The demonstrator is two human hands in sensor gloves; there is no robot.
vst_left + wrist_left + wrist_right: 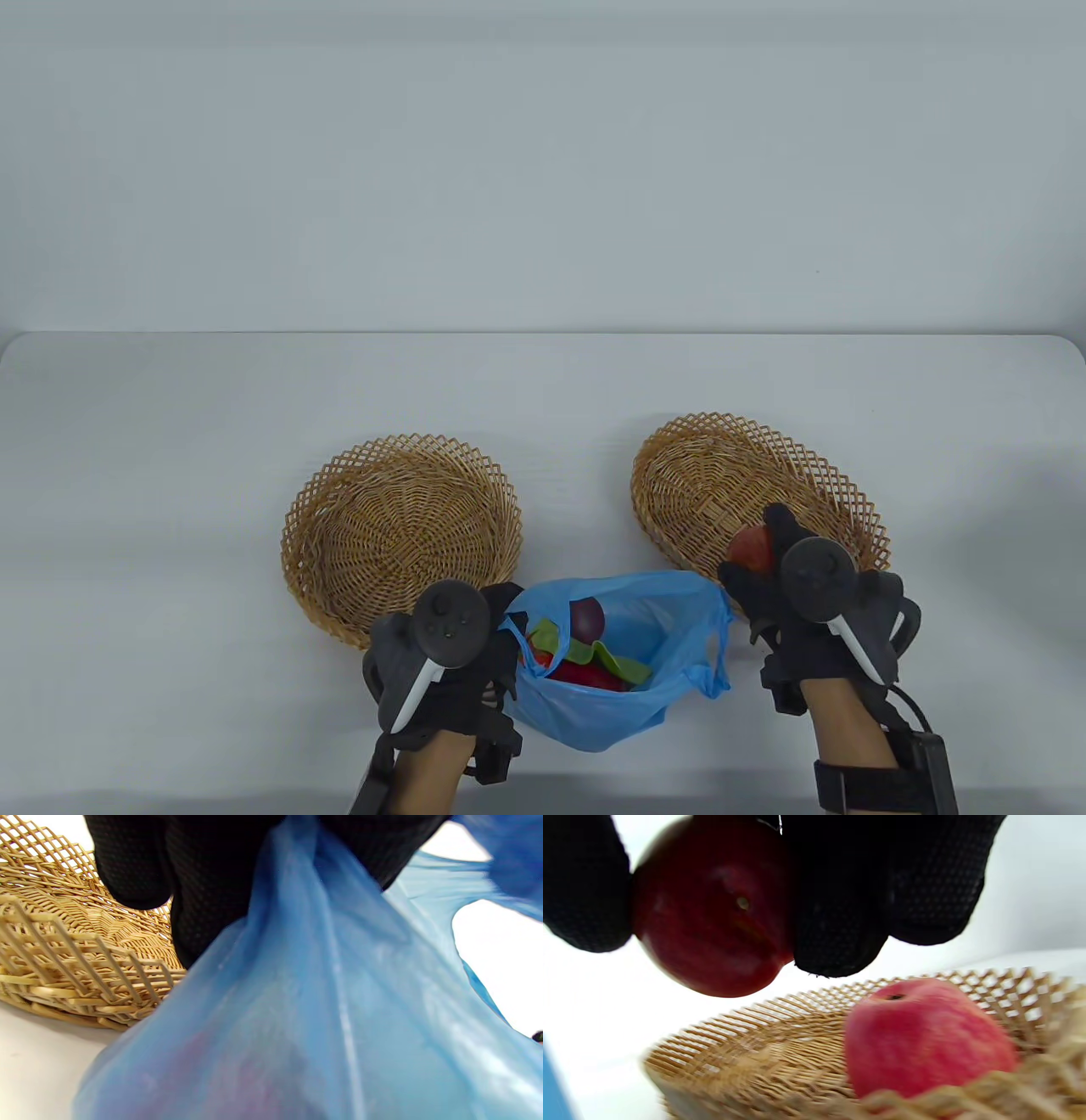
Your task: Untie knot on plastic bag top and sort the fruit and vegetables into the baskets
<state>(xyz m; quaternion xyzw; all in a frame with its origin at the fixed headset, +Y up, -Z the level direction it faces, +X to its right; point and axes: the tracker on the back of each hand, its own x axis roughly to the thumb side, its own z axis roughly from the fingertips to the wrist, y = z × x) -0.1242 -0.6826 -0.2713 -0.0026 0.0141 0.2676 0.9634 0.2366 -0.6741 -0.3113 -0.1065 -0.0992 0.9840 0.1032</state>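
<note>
The blue bag [602, 679] is sitting open at the near edge of the table [170, 441], between the two hands, its mouth gaping upward; a dark plum [586, 618], green leaves [611, 658] and something red [585, 675] are showing inside; one loose handle [717, 671] is trailing off to the right. The left hand [450, 662] is resting at the bag's left side, palm down, fingers curling round a fold of the rim and pinching the plastic, as the left wrist view shows with the film bunching under the fingertips [203, 899]. The left basket [400, 535] is lying just beyond that hand. The right hand [806, 594] is hovering over the near rim of the right basket [747, 492], clear of the bag, fingers pointing away and gripping a red fruit [751, 548]; in the right wrist view the thumb [581, 891] and fingers [840, 921] are clasping it from both sides, its stem dimple facing the camera. An apple [925, 1039] is lying in that basket below it, stem end up and tilting slightly left.
</note>
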